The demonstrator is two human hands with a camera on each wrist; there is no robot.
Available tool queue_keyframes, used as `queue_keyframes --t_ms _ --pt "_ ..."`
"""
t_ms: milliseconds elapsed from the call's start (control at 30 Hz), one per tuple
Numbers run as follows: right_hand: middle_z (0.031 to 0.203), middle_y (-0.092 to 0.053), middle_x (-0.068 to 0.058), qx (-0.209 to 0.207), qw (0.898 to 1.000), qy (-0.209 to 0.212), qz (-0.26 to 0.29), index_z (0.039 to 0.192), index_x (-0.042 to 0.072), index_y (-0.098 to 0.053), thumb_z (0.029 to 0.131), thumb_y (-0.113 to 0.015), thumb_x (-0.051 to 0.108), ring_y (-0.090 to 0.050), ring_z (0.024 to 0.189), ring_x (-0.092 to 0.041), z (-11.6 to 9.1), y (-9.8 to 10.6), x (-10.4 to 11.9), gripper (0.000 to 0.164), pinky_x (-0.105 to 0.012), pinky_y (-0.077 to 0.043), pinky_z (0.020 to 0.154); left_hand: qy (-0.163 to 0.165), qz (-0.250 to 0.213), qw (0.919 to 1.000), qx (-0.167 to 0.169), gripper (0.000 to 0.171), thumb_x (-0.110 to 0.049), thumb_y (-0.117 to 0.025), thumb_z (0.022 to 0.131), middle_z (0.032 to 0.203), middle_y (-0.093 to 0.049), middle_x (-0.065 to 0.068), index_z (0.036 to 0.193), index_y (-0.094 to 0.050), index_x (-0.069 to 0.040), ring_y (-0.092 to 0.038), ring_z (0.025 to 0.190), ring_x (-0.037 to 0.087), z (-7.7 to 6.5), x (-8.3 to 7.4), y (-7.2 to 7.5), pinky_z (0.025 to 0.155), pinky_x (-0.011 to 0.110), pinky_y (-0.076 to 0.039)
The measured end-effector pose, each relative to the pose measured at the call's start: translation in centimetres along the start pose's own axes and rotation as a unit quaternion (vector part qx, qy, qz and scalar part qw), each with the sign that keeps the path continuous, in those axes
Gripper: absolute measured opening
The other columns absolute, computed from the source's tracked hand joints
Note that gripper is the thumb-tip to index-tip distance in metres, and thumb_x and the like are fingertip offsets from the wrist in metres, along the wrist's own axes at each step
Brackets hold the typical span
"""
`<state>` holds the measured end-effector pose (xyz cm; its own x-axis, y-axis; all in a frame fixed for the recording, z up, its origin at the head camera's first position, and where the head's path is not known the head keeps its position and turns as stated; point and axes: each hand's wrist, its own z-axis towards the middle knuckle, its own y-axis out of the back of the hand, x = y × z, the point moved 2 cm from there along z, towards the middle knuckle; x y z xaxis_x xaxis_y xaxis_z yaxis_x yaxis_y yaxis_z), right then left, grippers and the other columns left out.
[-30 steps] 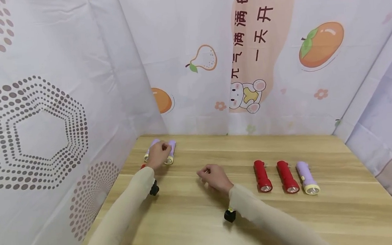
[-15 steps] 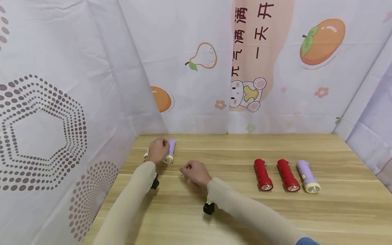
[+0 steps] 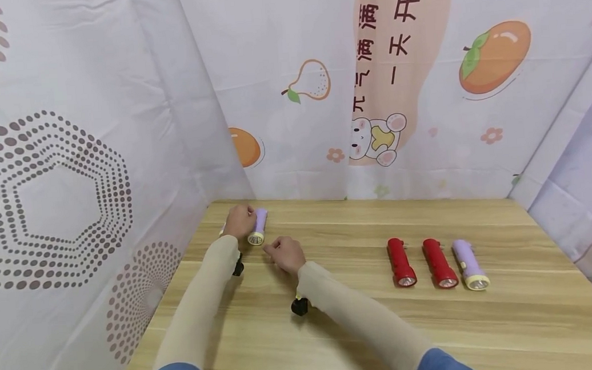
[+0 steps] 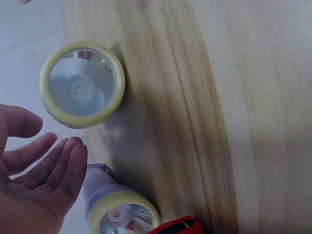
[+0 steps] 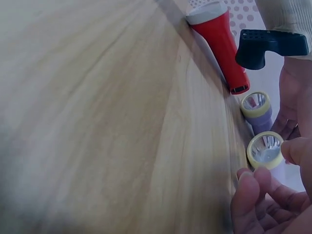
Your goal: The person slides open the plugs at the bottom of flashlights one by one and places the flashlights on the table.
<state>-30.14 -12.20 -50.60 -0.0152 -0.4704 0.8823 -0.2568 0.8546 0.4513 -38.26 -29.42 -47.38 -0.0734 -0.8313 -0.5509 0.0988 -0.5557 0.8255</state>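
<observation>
Purple flashlight (image 3: 260,218), left of centre in head view, on tabletop (image 3: 340,230). Left hand (image 3: 239,222): beside it, fingers loose, empty. Right hand (image 3: 286,255): near, loosely curled, empty. Apparent step: approach; next likely needs a light pinch.

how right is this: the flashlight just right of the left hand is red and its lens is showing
The color is wrong: in the head view, the flashlight just right of the left hand is purple, and its lens is showing.
</observation>
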Motion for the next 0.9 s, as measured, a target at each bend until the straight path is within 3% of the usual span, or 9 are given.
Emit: queue_keyframes --t_ms 200,333,500,633,800,900 --pt "0.047 -0.049 0.000 -0.008 1.000 -0.024 0.001 0.088 0.009 -0.071 0.101 -0.066 0.038 -0.042 0.037 -0.012 1.2 -0.4 0.0 0.032 -0.025 -0.036 0.039 0.006 0.007 0.9999 0.013 0.036 -0.017 -0.053 0.097 0.113 -0.069 0.027 0.117 -0.065 0.010 -0.065 0.101 0.040 0.5 1.1 -0.7 0.089 0.051 -0.053" --pt "0.042 -0.045 0.002 -0.011 0.999 -0.023 -0.026 0.076 0.008 -0.069 0.100 -0.064 0.044 -0.040 0.036 -0.012 2.2 -0.6 0.4 0.044 -0.025 -0.032 0.038 0.010 0.005 0.9999 0.013 0.036 -0.018 -0.054 0.097 0.112 -0.070 0.025 0.116 -0.066 0.009 -0.065 0.102 0.040 1.0 1.3 -1.0 0.090 0.051 -0.053" --pt "0.044 -0.051 -0.001 -0.017 0.998 -0.037 -0.052 0.063 0.011 -0.063 0.100 -0.059 0.052 -0.047 0.040 -0.015 3.3 -1.2 0.5 0.056 -0.027 -0.035 0.039 0.021 -0.011 0.9995 0.019 0.036 -0.022 -0.054 0.098 0.114 -0.071 0.023 0.115 -0.067 0.007 -0.065 0.106 0.039 1.4 1.2 -1.7 0.094 0.049 -0.052" --pt "0.051 -0.059 -0.004 -0.022 0.997 -0.041 -0.059 0.062 0.013 -0.061 0.101 -0.055 0.056 -0.054 0.047 -0.018 3.5 -1.2 1.0 0.059 -0.030 -0.038 0.043 0.028 -0.006 0.9992 0.029 0.041 -0.025 -0.054 0.100 0.121 -0.069 0.024 0.121 -0.066 0.008 -0.062 0.116 0.042 1.2 0.7 -1.4 0.101 0.050 -0.049" --pt "0.051 -0.058 -0.004 -0.027 0.997 -0.045 -0.055 0.065 0.012 -0.063 0.101 -0.057 0.056 -0.056 0.046 -0.019 3.5 -0.9 1.6 0.056 -0.030 -0.039 0.042 0.024 -0.001 0.9987 0.044 0.047 -0.025 -0.051 0.101 0.131 -0.066 0.023 0.136 -0.060 0.005 -0.061 0.120 0.041 1.1 0.1 -1.1 0.103 0.050 -0.048" --pt "0.053 -0.059 -0.003 -0.026 0.996 -0.048 -0.066 0.066 0.013 -0.065 0.097 -0.060 0.058 -0.057 0.047 -0.017 3.6 -0.9 1.5 0.056 -0.030 -0.040 0.042 0.018 0.004 0.9989 0.043 0.044 -0.021 -0.053 0.102 0.110 -0.072 0.022 0.140 -0.060 0.000 -0.066 0.101 0.039 1.1 -0.1 -1.2 0.094 0.049 -0.052"
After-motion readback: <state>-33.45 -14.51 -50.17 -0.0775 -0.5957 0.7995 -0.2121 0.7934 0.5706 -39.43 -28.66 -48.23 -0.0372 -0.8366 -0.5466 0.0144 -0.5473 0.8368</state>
